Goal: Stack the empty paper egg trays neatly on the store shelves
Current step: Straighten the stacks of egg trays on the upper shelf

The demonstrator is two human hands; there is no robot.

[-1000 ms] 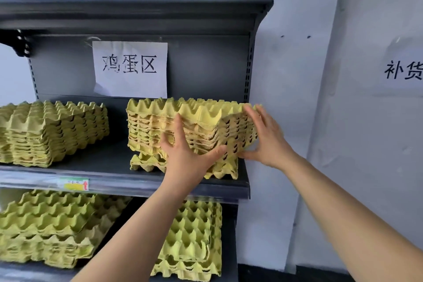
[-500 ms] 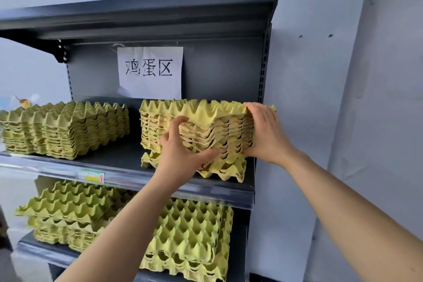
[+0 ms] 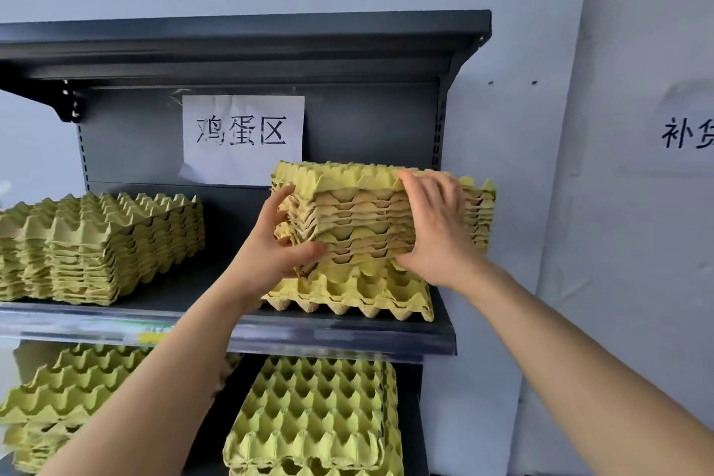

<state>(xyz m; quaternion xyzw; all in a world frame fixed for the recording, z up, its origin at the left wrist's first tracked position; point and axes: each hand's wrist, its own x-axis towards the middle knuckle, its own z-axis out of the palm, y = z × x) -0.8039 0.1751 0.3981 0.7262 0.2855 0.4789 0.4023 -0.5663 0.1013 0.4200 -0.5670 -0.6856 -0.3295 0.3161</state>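
Egg trays of yellow-green moulded paper, nested into a thick stack (image 3: 367, 216), are between my two hands at the right end of the dark grey metal middle shelf (image 3: 347, 340). My left hand (image 3: 270, 247) grips the stack's near left corner, with the fingers curled round the side and the thumb laid across the lower front edge. My right hand (image 3: 436, 228) clamps the near right side: the fingertips reach up to the top rim and the thumb sits low against the bottom layers. The stack is turned askew over a couple of loose trays (image 3: 355, 294) that lie flat on the shelf under it. I cannot tell whether it rests on them or hangs just clear. Its far right corner pokes out past the shelf's upright.

On the left of the same shelf, well apart, stands a second tray pile (image 3: 96, 243). It is lower and square to the shelf edge. A white paper sign with black characters (image 3: 243, 135) is stuck to the grey back panel between the two, and the stack I hold covers its lower right corner. On the shelf below lie more trays: a pile on the right (image 3: 317, 417), cups up, and a messier heap on the left (image 3: 77, 390). Another paper notice (image 3: 684, 135) hangs on the pale wall to the right, cut off by the frame.
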